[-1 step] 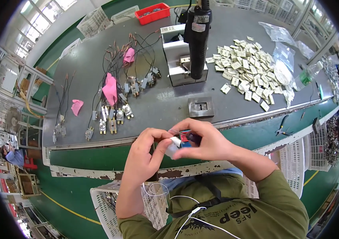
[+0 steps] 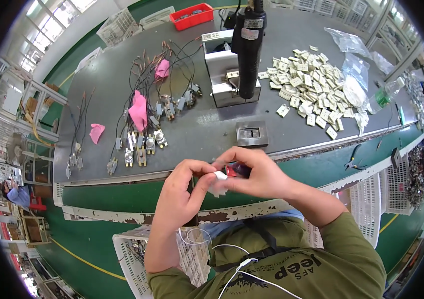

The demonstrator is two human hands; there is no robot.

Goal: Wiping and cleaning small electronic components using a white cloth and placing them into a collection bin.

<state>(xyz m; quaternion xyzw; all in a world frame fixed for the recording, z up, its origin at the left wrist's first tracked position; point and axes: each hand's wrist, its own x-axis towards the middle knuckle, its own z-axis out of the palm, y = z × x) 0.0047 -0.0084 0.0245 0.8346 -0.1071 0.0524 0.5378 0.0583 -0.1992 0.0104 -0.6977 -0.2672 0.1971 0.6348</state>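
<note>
My left hand (image 2: 182,192) and my right hand (image 2: 259,177) meet just in front of the workbench edge. Together they pinch a small white part (image 2: 219,177) with a red piece (image 2: 231,171) on it. The fingertips of both hands close around the part, and a dark bit shows behind my right thumb. On the bench straight ahead lies a small square metal jig (image 2: 252,133). Further back a black electric screwdriver (image 2: 248,50) hangs over a white fixture block (image 2: 222,74).
The grey workbench (image 2: 197,134) carries wired switch assemblies with pink tags (image 2: 144,119) at left and a pile of small cream plates (image 2: 309,79) at right. Plastic bags (image 2: 356,70), a green bottle (image 2: 384,94), a red tray (image 2: 191,15). White baskets (image 2: 132,249) stand below; pliers (image 2: 354,160) lie on the ledge.
</note>
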